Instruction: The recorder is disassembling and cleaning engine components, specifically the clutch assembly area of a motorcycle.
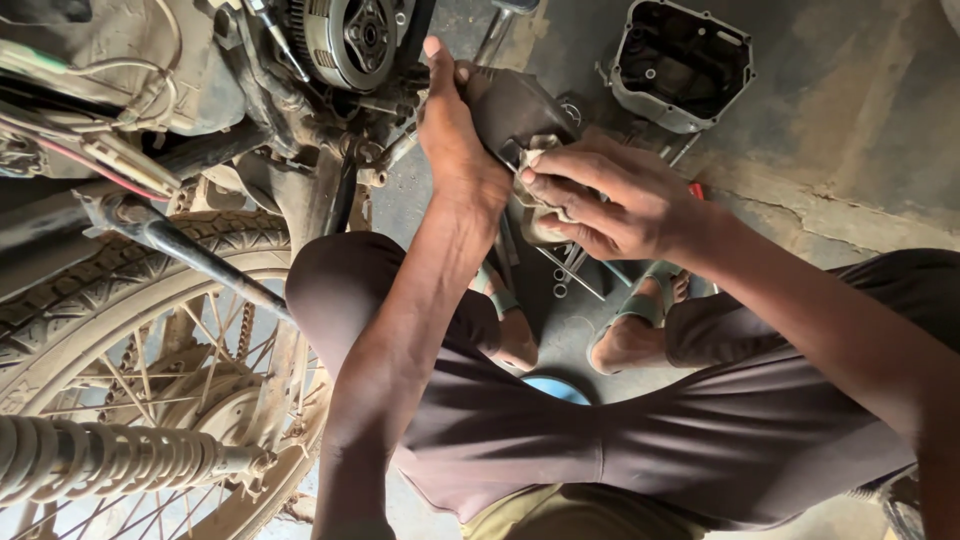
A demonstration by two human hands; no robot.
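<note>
Near the knees the right hand (pixel 610 205) is closed on a pale rag (pixel 545 205), pressing it onto a dark engine part (pixel 510 105) gripped by the left hand (pixel 455 130), w/ clutch (pixel 350 35) far left & engine cover (pixel 680 65) far right on floor.

Both hands (pixel 560 175) hide much of the dark cover (pixel 510 105) (underside unseen).

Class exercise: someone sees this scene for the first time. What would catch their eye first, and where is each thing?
At centre, the left hand grips a dark metal engine part while the right hand presses a pale rag against it. The spoked motorcycle wheel fills the lower left. An open engine cover lies on the concrete floor, upper right.
</note>
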